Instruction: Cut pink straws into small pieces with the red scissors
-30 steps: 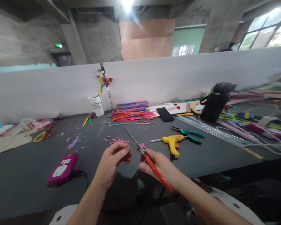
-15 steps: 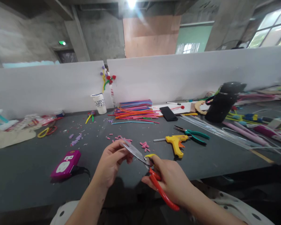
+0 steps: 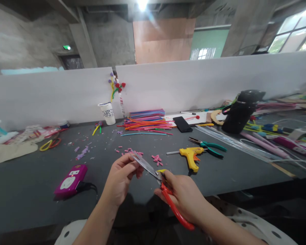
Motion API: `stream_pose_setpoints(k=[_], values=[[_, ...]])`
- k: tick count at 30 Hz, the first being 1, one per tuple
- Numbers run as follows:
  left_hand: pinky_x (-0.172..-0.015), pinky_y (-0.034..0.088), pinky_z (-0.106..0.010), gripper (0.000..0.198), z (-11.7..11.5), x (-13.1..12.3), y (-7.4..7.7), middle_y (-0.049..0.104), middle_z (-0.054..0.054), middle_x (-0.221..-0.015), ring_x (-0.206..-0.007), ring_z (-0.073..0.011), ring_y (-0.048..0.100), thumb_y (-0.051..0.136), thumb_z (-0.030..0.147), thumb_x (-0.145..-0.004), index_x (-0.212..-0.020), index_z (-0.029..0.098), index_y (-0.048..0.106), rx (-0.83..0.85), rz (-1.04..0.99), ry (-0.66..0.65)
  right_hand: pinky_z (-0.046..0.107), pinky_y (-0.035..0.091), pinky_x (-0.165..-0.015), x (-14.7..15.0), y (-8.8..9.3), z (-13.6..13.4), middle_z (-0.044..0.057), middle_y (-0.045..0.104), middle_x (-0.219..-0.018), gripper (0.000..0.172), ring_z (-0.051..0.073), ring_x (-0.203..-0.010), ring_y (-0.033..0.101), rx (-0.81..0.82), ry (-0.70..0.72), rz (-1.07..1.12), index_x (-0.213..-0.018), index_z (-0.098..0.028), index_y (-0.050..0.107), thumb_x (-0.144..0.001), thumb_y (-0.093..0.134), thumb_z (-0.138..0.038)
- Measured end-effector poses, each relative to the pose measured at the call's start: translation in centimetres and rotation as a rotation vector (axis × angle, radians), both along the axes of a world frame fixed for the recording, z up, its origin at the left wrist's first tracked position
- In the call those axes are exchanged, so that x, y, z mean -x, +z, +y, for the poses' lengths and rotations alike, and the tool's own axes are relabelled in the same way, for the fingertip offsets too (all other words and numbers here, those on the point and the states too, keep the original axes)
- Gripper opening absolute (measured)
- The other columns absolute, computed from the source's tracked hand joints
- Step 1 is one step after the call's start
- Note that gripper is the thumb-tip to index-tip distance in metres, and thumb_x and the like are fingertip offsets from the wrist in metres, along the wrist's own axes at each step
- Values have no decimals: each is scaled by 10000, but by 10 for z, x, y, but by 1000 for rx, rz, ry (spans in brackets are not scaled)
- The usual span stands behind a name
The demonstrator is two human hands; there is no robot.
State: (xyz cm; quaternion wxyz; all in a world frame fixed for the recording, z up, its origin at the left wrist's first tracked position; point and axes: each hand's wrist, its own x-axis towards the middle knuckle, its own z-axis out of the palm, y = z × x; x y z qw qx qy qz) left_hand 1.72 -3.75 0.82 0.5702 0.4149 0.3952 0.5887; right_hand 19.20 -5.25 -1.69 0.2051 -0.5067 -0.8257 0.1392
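Though near left hand (image 3: pixel 120 180), scissor edges (image 3: pixel 146 165) clear of glue gun (image 3: pixel 190 157)

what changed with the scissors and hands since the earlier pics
The scissors have been drawn back toward the person, so they now point at the left hand, not past it as a second ago. The right hand still holds them; nothing was visibly let go. Glue gun, pliers and phone stayed put.

the scissors (image 3: pixel 146 165) have red and yellow handles (image 3: pixel 177 214); the snippets (image 3: pixel 157 158) are pink, the cup (image 3: pixel 107 114) white with dark markings.
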Motion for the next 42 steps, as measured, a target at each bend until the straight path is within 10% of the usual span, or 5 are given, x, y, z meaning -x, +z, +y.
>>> stream_pose_setpoints(k=[19, 37, 42], values=[[-437, 357, -168, 165, 0, -20, -15, 559, -5, -542, -431, -56, 469, 603, 269, -666, -632, 110, 576, 241, -22, -267, 168, 305, -306, 21, 7, 32, -106, 385, -343, 193, 54, -276, 351, 514, -1, 994, -674, -182, 486, -641, 569, -353], [-458, 389, -208, 108, 2, -23, -19, 578, -11, -537, -451, -89, 512, 588, 213, -653, -682, 110, 575, 141, 234, -240, 153, 270, -282, 13, 7, 39, -99, 399, -410, 117, 48, -290, 345, 541, 76, 852, -667, -184, 456, -678, 507, -289], [-469, 387, -203, 103, 5, -17, -16, 579, 7, -532, -456, -86, 509, 607, 210, -642, -682, 131, 555, 97, 129, -79, 181, 326, -432, 9, 5, 38, -59, 464, -557, 208, 71, -457, 423, 256, 51, 660, -719, -183, 462, -696, 521, -382]])
